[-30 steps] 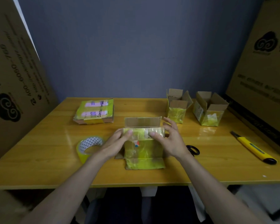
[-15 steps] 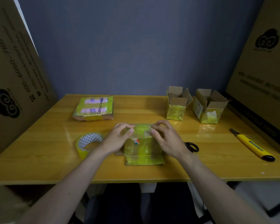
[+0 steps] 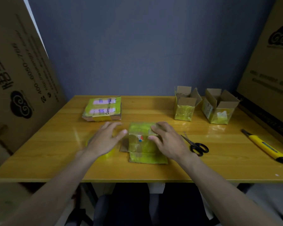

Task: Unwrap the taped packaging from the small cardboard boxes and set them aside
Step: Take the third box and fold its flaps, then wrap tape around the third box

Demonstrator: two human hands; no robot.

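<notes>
Taped box (image 3: 144, 141) sits on the table (image 3: 55, 144) near its front edge, dead ahead of the person; taken as landmark. Yellow tape covers its top and near face, and a flap lies flat toward the person.

Right hand (image 3: 167, 141) rests on the box's top right, fingers (image 3: 155, 128) bent over the top edge and thumb on the near face. This looks like a hold-down to steady the box, or a feel for a tape edge; which one, cannot tell.

Left hand (image 3: 104, 141) hangs just left of the box, fingers spread and relaxed, holding nothing. It partly covers the tape roll (image 3: 109, 154) beneath it.

Right of the box: scissors (image 3: 195, 145), then a yellow utility knife (image 3: 266, 146), both within reach for cutting.

Behind-right: two opened small boxes (image 3: 185, 103) (image 3: 219, 108), flaps up, likely finished and set aside. Behind-left: a flat taped package (image 3: 103, 109), seemingly waiting its turn.
</notes>
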